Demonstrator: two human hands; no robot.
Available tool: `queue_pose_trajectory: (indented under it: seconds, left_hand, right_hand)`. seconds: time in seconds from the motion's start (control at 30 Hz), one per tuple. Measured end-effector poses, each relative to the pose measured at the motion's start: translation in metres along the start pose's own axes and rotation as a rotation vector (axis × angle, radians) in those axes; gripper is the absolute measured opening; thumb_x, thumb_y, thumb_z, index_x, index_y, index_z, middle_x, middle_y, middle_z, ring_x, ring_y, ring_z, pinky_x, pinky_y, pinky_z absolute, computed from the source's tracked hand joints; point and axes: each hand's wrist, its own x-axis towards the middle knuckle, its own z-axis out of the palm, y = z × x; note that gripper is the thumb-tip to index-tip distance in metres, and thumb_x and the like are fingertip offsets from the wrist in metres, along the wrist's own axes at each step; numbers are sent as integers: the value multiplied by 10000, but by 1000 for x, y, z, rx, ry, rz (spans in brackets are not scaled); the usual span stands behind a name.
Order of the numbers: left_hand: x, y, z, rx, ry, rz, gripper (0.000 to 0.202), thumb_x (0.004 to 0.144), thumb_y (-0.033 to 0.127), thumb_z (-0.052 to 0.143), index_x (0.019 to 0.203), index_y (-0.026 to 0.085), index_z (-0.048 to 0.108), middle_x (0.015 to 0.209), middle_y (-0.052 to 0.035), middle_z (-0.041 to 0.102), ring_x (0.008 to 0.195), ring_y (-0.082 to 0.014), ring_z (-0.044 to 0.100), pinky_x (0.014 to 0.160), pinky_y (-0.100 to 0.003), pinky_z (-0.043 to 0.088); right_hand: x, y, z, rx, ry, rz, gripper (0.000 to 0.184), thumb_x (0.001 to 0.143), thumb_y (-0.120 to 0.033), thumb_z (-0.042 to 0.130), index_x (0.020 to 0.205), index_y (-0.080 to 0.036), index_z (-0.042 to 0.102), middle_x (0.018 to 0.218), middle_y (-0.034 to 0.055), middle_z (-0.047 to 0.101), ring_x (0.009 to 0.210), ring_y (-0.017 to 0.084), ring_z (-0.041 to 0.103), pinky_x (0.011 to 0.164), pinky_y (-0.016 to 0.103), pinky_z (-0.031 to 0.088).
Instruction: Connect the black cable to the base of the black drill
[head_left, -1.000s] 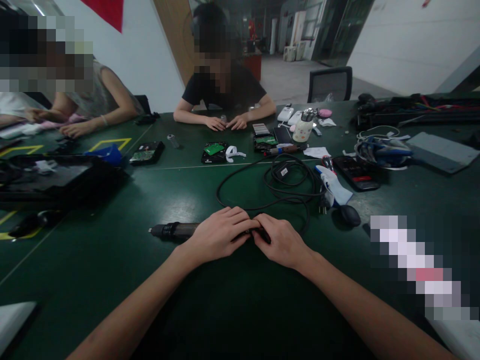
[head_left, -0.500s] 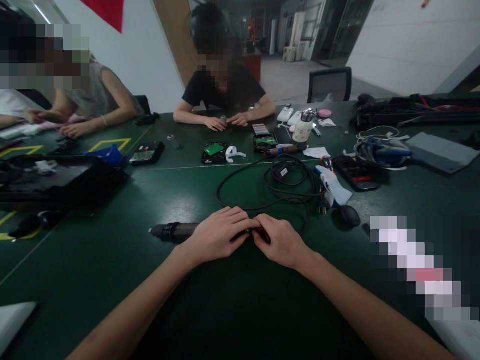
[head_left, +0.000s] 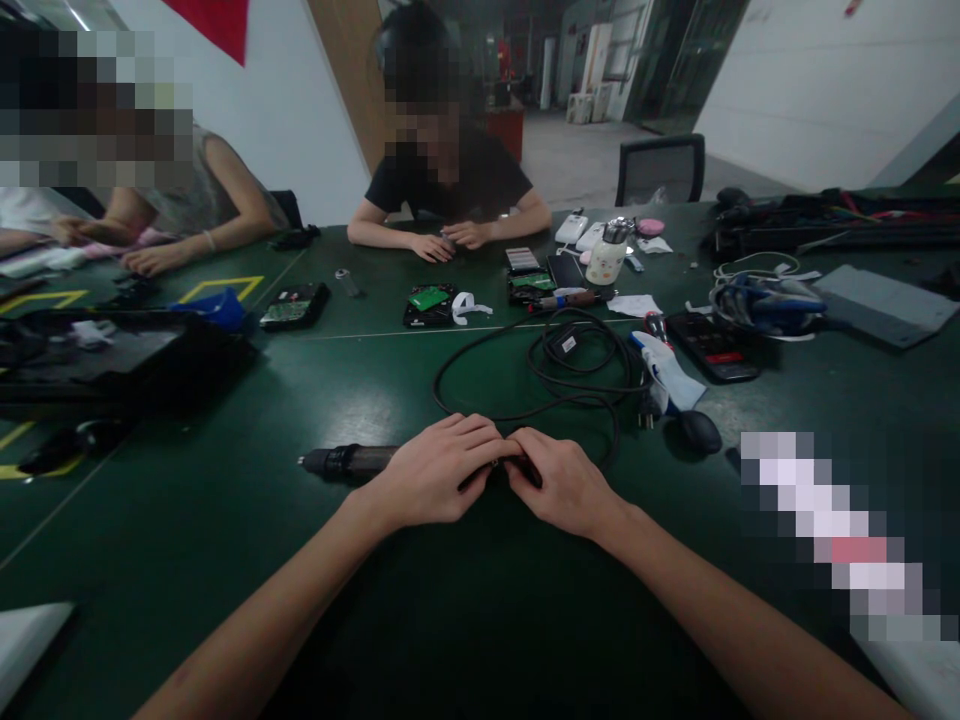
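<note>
A dark electric screwdriver [head_left: 364, 462] lies sideways on the green table, its tip pointing left. My left hand [head_left: 442, 465] is wrapped over the body and rear end of it. Close against that hand, my right hand [head_left: 559, 475] pinches a dark cable connector at the screwdriver's back end, mostly hidden by the fingers. The fingertips of both hands nearly touch. From behind my right hand a black cable [head_left: 450, 362] runs out and lies in loops, with a small labelled box [head_left: 568, 343] among the coils.
Beyond the cable are a second electric screwdriver [head_left: 574, 300], opened hard drives [head_left: 429, 305] and a cream bottle [head_left: 606, 255]. A black mouse [head_left: 697, 431] and a phone [head_left: 712, 347] lie to the right. A black tray [head_left: 105, 360] stands at left. Co-workers sit across the table.
My hands stay almost in place on the screwdriver and connector, with only slight finger movement. The co-worker opposite has moved one hand a little closer to the other.
</note>
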Motion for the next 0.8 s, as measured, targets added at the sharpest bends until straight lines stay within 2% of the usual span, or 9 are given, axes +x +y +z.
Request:
queue_pose_trajectory:
  seconds: [0.17,0.37,0.57,0.8]
  left_hand:
    - [0,-1,2,43,33,-7,341,1025,274,526,1363,252,562,1145,-48,654,1066,-218,593,925,-400,490]
    - [1,0,0,-38,24,0,381,969,216,577,1347,256,558,1200,-38,649,1118,-208,589,961,-384,486]
    - [0,-4,10,83,41,-12,323,1048,308,516,1363,251,561,1130,-50,656,1053,-218,596,925,-391,490]
    - [-1,-3,9,101,38,-8,334,1047,304,512,1372,240,558,1135,-56,655,1048,-219,603,920,-389,496]
  right_hand:
    - [0,-1,0,-5,3,3,100,979,-165,578,1058,-217,542,974,23,617,786,168,580,703,294,426]
    - [0,0,0,-9,-7,-1,101,972,-167,585,1048,-216,540,961,18,615,774,164,576,696,291,422]
    - [0,1,1,3,2,-1,118,968,-154,586,1058,-215,540,974,21,619,798,167,584,712,290,431]
    - [0,0,0,-1,6,-4,136,965,-150,588,1077,-213,545,992,31,630,808,172,594,714,294,440]
